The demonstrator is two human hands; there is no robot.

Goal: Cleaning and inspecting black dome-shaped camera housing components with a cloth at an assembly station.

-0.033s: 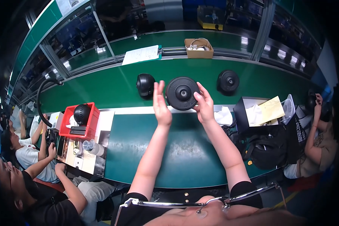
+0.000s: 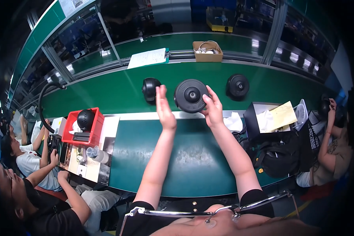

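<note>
While reaching over the green worktop (image 2: 192, 165): both bare hands working at one round black part.
Right hand (image 2: 213, 111): touching the right rim of the round black ribbed disc (image 2: 190, 95), fingers curling against its edge, grip partly closed on it.
Left hand (image 2: 164, 108): standing open just left of the disc, palm turned toward it, fingers straight, gripping nothing; contact with the disc impossible to tell.
Disc: sitting upright, face toward the camera, above the pale strip between worktop and green conveyor belt (image 2: 118, 92).
On the belt: a black dome-shaped housing (image 2: 150, 89) lying just left of the disc, another round black part (image 2: 237, 86) lying to its right, well apart.
Far side: a cardboard box (image 2: 207, 51) and a paper sheet (image 2: 147, 58) resting beyond the belt.
Left edge: a red bin (image 2: 91, 131) holding a black dome.
</note>
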